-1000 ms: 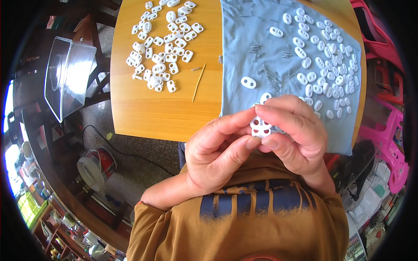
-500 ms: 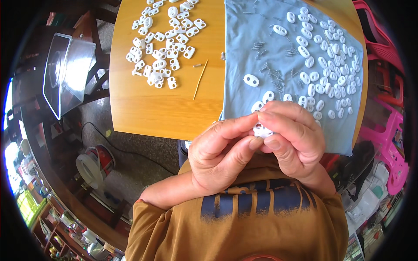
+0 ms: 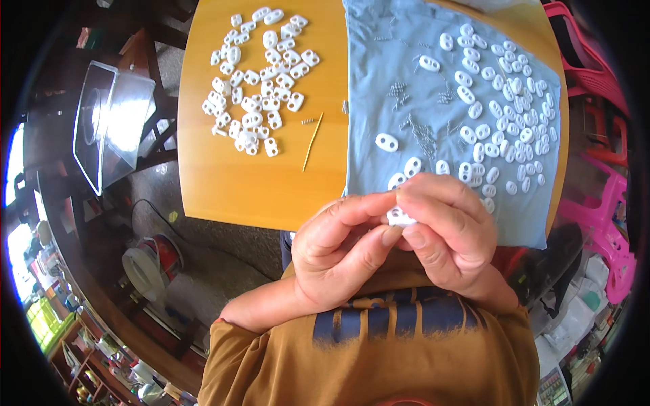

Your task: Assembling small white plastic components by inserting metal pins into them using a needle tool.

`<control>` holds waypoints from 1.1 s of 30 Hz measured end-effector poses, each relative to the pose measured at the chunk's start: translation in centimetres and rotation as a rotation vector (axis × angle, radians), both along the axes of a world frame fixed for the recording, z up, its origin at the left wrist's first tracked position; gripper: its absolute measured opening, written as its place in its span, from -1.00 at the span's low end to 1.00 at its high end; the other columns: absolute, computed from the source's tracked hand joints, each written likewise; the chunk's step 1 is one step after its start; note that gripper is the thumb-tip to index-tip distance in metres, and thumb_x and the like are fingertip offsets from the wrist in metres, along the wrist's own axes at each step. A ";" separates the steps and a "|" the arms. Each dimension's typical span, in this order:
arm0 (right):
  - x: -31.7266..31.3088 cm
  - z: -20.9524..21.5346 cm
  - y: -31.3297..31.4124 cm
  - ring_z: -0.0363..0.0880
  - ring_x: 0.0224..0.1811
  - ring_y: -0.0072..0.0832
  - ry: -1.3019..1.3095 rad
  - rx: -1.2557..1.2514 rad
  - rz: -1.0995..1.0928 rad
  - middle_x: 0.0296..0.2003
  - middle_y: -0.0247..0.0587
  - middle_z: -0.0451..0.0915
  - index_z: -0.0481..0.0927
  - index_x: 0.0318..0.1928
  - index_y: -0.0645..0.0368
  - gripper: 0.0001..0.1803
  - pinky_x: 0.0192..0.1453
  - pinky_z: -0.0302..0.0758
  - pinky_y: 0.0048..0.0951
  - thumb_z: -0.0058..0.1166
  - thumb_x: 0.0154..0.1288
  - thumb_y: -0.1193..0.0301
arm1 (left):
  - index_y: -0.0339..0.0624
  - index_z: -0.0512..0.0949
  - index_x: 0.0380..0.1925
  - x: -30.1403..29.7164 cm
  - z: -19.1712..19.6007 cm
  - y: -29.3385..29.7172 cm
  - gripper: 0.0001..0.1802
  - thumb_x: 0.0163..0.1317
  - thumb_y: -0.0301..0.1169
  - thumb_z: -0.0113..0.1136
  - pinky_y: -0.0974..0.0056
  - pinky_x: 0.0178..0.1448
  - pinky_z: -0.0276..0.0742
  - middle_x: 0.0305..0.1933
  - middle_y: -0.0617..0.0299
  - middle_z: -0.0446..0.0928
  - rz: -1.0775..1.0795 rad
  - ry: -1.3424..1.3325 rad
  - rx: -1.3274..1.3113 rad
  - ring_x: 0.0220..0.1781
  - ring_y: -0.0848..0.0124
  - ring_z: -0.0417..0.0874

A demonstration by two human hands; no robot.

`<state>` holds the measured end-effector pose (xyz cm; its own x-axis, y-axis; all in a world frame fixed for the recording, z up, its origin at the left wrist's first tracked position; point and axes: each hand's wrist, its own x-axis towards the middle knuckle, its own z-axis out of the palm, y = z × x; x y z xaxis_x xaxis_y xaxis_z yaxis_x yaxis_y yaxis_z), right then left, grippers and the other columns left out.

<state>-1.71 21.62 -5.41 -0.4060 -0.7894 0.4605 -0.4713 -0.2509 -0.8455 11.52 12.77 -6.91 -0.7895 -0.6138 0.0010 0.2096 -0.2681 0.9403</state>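
My left hand [image 3: 342, 247] and my right hand [image 3: 452, 233] meet near the table's front edge. Between their fingertips is a small white plastic two-hole cord lock [image 3: 398, 218], pinched by thumb and fingers on both sides. Part of it is covered by the fingers. Just beyond the hands, on a blue cloth [image 3: 379, 81], lie white oval two-hole pieces [image 3: 387, 142] and small metal coil springs [image 3: 423, 141]. Several white two-hole pieces [image 3: 252, 120] are scattered on the bare wood to the left.
A thin yellow stick [image 3: 312, 142] lies beside a single spring [image 3: 308, 122] on the wooden table [image 3: 271, 193]. Left of the table stands a clear plastic container [image 3: 115, 122]. A white-and-red bucket [image 3: 152, 267] is on the floor; a pink plastic stool [image 3: 613, 223] stands at right.
The view has shifted slightly, so the table sits lower in the picture. Both hands keep their pinch on the white cord lock, which appears tilted a little differently.
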 end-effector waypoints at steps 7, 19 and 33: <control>-0.9 0.2 0.7 0.56 -0.34 -0.34 -0.034 0.014 -0.062 -0.26 -0.04 0.56 0.47 0.03 0.39 -0.58 -0.27 0.48 -0.44 0.14 0.11 0.54 | -0.41 0.41 0.03 -0.9 1.7 -1.4 -0.62 0.16 -0.69 0.10 0.47 -0.22 0.48 -0.23 0.15 0.53 -0.100 -0.015 0.093 -0.26 0.50 0.57; -0.7 0.1 1.9 0.51 -0.44 -0.42 -0.080 -0.016 -0.125 -0.34 -0.15 0.57 0.52 -0.05 0.33 -0.67 -0.40 0.41 -0.51 0.07 0.12 0.66 | -0.39 0.53 -0.13 -13.6 6.1 -12.4 -0.74 0.16 -0.52 0.16 0.54 -0.31 0.45 -0.38 0.25 0.56 0.232 -0.059 -0.581 -0.41 0.59 0.55; -1.1 -0.3 1.4 0.52 -0.44 -0.41 -0.118 0.064 -0.061 -0.39 -0.17 0.58 0.56 -0.13 0.34 -0.74 -0.39 0.43 -0.51 0.06 0.10 0.69 | -0.38 0.53 -0.09 -12.7 6.5 -15.6 -0.72 0.19 -0.50 0.10 0.51 -0.25 0.43 -0.28 0.20 0.60 0.187 -0.193 -0.698 -0.39 0.56 0.53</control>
